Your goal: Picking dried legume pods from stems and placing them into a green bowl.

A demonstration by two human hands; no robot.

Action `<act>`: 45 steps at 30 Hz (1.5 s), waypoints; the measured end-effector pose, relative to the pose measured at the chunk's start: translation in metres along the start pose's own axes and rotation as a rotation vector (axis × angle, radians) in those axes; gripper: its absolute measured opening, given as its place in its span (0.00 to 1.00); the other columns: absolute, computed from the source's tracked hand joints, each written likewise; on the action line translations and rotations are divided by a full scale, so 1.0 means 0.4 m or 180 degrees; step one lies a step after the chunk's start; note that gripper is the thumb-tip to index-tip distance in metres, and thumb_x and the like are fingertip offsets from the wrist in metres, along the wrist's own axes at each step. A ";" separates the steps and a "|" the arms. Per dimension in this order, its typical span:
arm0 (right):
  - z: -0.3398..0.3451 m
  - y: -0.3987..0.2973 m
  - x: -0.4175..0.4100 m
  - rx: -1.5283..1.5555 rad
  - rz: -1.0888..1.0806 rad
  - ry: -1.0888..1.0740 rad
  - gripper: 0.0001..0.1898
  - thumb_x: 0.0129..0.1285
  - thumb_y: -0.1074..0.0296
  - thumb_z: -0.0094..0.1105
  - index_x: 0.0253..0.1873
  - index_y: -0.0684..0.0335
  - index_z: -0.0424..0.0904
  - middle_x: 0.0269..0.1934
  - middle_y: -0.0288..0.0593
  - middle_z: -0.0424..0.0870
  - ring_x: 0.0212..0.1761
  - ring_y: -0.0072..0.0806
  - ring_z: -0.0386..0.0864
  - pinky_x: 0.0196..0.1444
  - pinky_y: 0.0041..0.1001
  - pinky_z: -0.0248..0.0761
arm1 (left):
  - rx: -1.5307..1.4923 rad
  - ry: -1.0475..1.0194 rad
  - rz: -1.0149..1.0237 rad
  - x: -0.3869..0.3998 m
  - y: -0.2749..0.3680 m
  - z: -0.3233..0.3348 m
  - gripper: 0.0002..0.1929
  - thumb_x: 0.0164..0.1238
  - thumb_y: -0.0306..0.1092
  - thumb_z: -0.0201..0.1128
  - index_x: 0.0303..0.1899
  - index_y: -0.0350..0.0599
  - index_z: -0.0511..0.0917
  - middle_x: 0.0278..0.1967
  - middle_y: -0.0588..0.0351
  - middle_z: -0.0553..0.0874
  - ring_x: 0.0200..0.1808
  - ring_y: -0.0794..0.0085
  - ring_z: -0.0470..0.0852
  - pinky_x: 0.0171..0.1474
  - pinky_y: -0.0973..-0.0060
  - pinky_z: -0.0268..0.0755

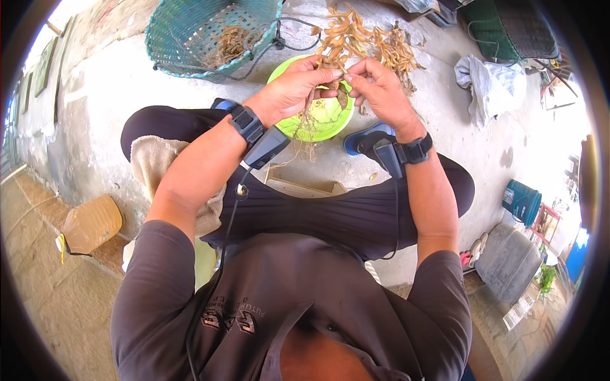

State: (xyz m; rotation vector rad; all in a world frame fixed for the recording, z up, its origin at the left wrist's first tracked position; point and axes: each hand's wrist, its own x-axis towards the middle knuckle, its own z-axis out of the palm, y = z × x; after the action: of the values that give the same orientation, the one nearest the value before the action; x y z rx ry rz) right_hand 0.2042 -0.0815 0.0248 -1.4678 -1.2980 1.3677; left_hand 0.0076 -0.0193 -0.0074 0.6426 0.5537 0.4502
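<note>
My left hand (298,88) grips a dried bean plant (340,35) by its stem, with brown pods fanned out above and thin roots hanging below. The fingertips of my right hand (379,88) pinch the plant close beside the left thumb. Under both hands a lime-green plastic basin (329,128) stands on the floor, with small bits in it. Another heap of dried pods and stalks (398,55) lies on the floor just beyond the right hand. What the fingers cover of the stem is hidden.
A teal woven basket (167,45) with dried plant matter stands at the upper left. Between my legs is a wooden piece (305,185). A grey plastic bag (495,88), a teal bucket (522,202) and a dark green basket (500,28) stand right; a large plastic jug (93,224) is left.
</note>
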 end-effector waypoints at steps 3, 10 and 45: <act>-0.002 -0.001 0.000 -0.0039 -0.0024 0.0048 0.07 0.69 0.67 0.60 0.42 0.66 0.78 0.32 0.36 0.81 0.28 0.17 0.79 0.29 0.19 0.75 | -0.0204 -0.0154 -0.0044 0.009 0.007 -0.017 0.12 0.75 0.36 0.58 0.54 0.45 0.77 0.48 0.62 0.84 0.49 0.81 0.81 0.52 0.77 0.78; 0.001 0.007 -0.004 -0.0092 0.0000 0.0163 0.07 0.68 0.68 0.61 0.41 0.66 0.78 0.30 0.37 0.81 0.26 0.17 0.78 0.29 0.20 0.74 | 0.0098 -0.0026 0.0169 0.015 -0.010 -0.017 0.13 0.77 0.34 0.56 0.56 0.43 0.76 0.49 0.61 0.84 0.50 0.80 0.81 0.52 0.76 0.78; 0.019 -0.033 -0.028 -0.0434 0.0201 -0.0186 0.08 0.66 0.67 0.57 0.38 0.66 0.77 0.28 0.37 0.79 0.27 0.19 0.78 0.29 0.22 0.73 | 0.0338 -0.0034 -0.0087 0.004 -0.014 -0.015 0.18 0.70 0.27 0.63 0.59 0.38 0.73 0.50 0.55 0.83 0.50 0.73 0.84 0.56 0.72 0.79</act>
State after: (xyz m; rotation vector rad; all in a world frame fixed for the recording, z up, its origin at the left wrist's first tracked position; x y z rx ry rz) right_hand 0.1953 -0.0903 0.0389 -1.5827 -1.4168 1.3952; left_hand 0.0063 -0.0199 -0.0157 0.7377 0.5782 0.3934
